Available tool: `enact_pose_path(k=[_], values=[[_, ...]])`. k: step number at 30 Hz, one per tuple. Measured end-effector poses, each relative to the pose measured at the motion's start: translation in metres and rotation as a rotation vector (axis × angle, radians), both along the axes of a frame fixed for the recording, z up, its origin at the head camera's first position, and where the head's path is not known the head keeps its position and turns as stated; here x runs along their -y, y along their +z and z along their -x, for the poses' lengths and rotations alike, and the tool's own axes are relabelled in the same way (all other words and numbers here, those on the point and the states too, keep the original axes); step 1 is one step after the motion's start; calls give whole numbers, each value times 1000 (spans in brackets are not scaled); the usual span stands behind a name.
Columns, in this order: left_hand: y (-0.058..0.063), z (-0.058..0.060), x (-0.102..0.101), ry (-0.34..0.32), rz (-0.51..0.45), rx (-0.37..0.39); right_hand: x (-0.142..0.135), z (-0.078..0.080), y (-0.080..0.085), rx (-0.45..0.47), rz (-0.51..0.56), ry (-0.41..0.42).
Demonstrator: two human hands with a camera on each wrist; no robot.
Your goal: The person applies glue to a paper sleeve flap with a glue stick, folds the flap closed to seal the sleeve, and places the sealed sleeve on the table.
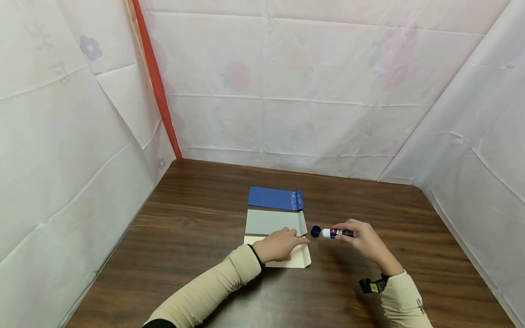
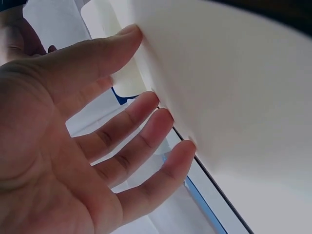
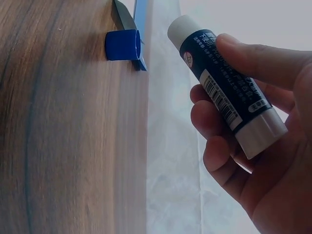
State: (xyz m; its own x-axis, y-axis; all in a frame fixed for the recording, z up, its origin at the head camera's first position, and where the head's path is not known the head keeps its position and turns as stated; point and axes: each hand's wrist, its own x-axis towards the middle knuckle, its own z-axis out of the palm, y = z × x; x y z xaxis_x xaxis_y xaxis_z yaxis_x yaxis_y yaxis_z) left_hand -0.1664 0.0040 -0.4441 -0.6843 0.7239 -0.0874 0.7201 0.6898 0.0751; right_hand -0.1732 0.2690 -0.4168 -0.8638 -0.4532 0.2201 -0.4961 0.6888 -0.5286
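Observation:
My left hand [image 1: 279, 246] rests its fingertips on a cream paper envelope [image 1: 298, 259]. In the left wrist view, the left hand's [image 2: 83, 151] fingers and thumb are spread against the pale paper [image 2: 229, 97]. My right hand [image 1: 369, 241] grips a glue stick [image 1: 343, 233] with a dark label and white ends. Thumb and fingers wrap the glue stick [image 3: 224, 83] in the right wrist view, its white end tilted up. Its blue cap [image 1: 315, 231] sits on the table beside the envelopes. Just beyond the cream one lies a grey-green envelope [image 1: 270, 222], its right flap folded out.
A blue envelope [image 1: 270, 197] lies farthest back, with shiny streaks near its right flap. The brown wood-grain table [image 1: 197, 218] carries everything. White sheeting [image 1: 328, 114] walls the back and both sides, and a red strip [image 1: 157, 86] runs down the back left corner.

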Motion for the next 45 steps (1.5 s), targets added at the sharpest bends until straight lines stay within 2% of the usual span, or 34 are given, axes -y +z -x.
enact_pose_path(k=[9,20,29,40,45], values=[[-2,2,7,9,-104,74,2,0,-3,4,1,3],[-2,2,9,82,-216,149,2,0,-4,5,8,4],[-3,-2,4,116,-144,53,3,0,-4,3,4,2],[-3,-2,2,101,-125,14,4,1,-5,-26,21,18],[0,-5,-1,79,-16,8,3,1,-5,-22,22,23]])
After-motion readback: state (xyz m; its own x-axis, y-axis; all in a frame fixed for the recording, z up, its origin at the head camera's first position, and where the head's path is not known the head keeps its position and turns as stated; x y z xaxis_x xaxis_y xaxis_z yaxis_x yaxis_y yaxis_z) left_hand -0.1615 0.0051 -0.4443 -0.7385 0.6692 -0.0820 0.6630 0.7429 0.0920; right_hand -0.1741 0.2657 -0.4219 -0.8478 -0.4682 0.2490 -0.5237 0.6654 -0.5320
